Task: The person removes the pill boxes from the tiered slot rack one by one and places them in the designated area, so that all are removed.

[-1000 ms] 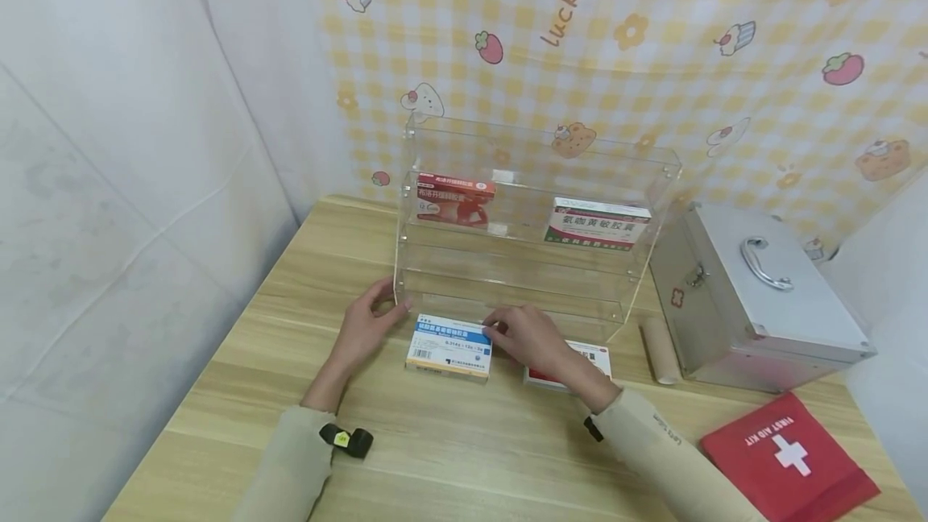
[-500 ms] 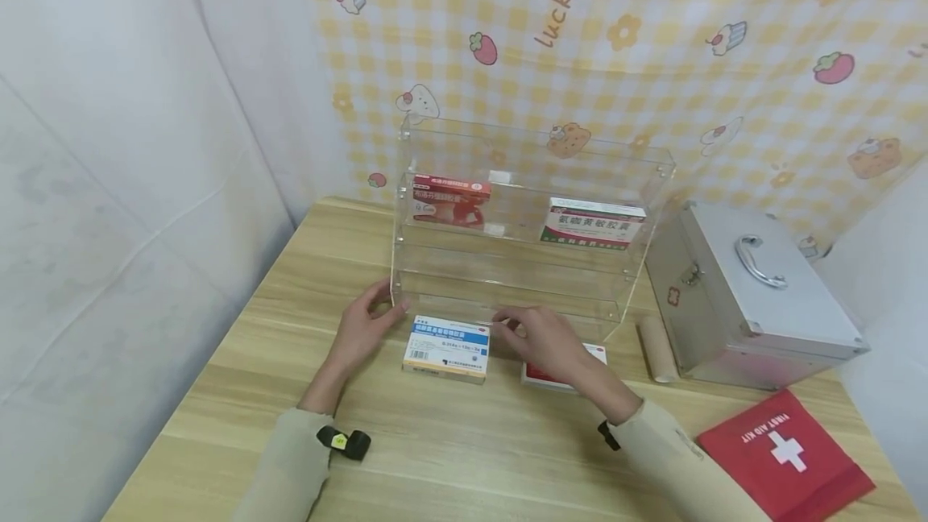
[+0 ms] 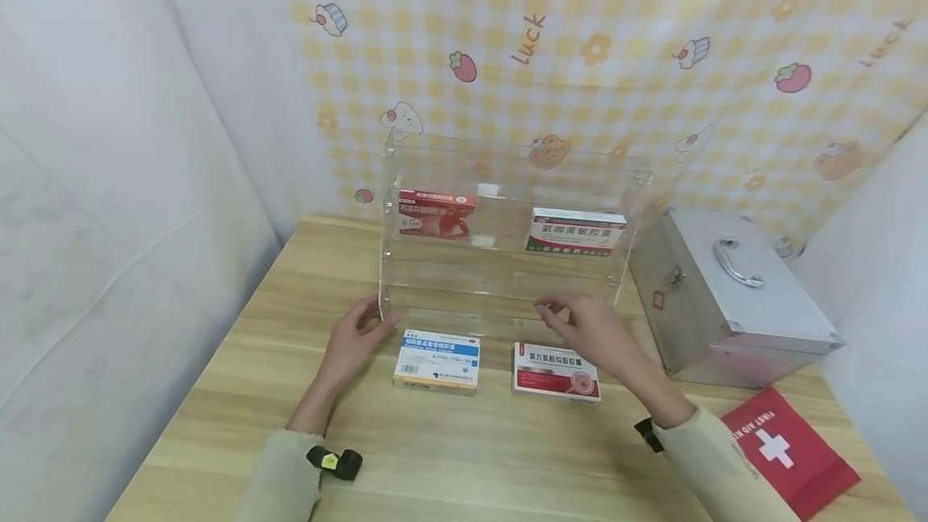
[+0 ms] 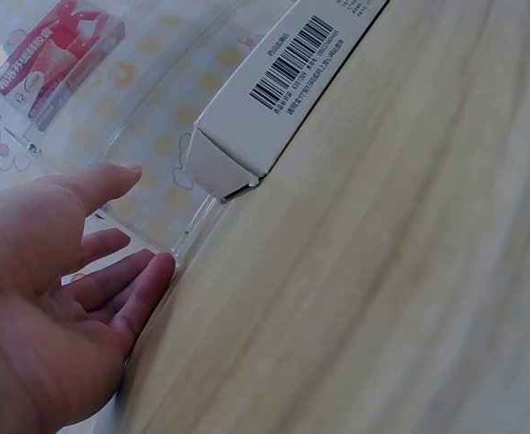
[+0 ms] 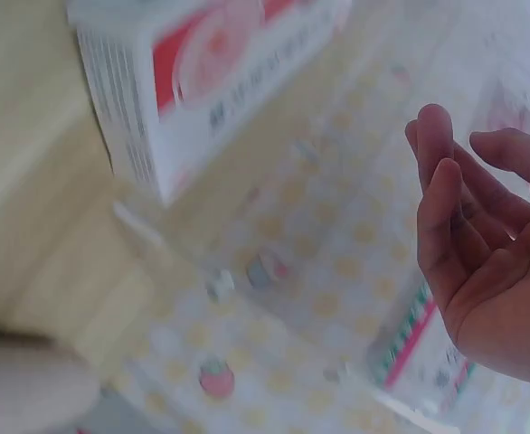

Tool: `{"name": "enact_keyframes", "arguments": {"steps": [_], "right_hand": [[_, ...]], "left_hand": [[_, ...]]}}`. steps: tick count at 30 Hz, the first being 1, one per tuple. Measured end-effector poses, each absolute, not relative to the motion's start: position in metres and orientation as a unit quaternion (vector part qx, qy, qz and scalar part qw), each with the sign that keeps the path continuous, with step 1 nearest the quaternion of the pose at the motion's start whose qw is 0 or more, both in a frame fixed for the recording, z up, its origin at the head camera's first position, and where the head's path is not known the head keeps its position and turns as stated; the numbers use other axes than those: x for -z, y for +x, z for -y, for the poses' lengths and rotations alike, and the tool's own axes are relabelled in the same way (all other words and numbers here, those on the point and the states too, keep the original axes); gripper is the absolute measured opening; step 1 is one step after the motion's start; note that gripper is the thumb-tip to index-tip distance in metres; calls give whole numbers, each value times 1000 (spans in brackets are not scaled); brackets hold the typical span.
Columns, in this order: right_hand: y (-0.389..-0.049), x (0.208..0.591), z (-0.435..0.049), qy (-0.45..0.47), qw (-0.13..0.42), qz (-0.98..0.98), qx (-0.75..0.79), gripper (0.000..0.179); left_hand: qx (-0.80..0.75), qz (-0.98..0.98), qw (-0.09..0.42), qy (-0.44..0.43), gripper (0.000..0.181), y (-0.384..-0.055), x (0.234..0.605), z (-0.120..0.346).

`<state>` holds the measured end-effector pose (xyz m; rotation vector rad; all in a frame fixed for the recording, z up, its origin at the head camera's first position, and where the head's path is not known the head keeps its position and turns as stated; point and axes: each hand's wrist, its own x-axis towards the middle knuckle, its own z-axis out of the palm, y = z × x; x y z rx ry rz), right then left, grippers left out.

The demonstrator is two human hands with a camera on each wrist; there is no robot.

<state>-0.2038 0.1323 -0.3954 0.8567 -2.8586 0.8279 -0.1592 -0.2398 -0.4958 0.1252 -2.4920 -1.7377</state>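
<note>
At the lower left corner of a clear acrylic display rack (image 3: 500, 325), my left hand (image 3: 355, 345) grips the side panel, thumb in front and fingers outside. The left wrist view shows those fingertips at the panel's bottom edge, beside the end of a blue-and-white medicine box (image 3: 437, 361). My right hand (image 3: 583, 329) hovers before the rack's lower tier, fingers loosely bent and holding nothing. Just below it a red-and-white medicine box (image 3: 554, 373) lies flat on the table. Higher on the rack stand a red medicine box (image 3: 435, 214) and a green-and-white medicine box (image 3: 576, 233).
Right of the rack stands a silver metal case (image 3: 732, 296) with a handle on top. A beige roll (image 3: 645, 341) lies between them, partly behind my right forearm. A red first aid pouch (image 3: 790, 449) lies at the front right. A checked curtain (image 3: 449, 6) hangs behind.
My right hand has left the blue-and-white box and moved right, over to the red-and-white box. My left hand stays at the rack's corner. The head view has shifted slightly.
</note>
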Motion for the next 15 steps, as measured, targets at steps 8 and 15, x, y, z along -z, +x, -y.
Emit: {"name": "enact_keyframes", "arguments": {"steps": [8, 15], "right_hand": [[-220, 345, -166, 285, 131, 920, -236, 22], [-233, 303, -186, 254, 213, 930, -158, 26]], "left_hand": [[565, 823, 53, 42, 61, -158, 497, 240], [560, 825, 55, 42, 61, -160, 498, 240]]}}
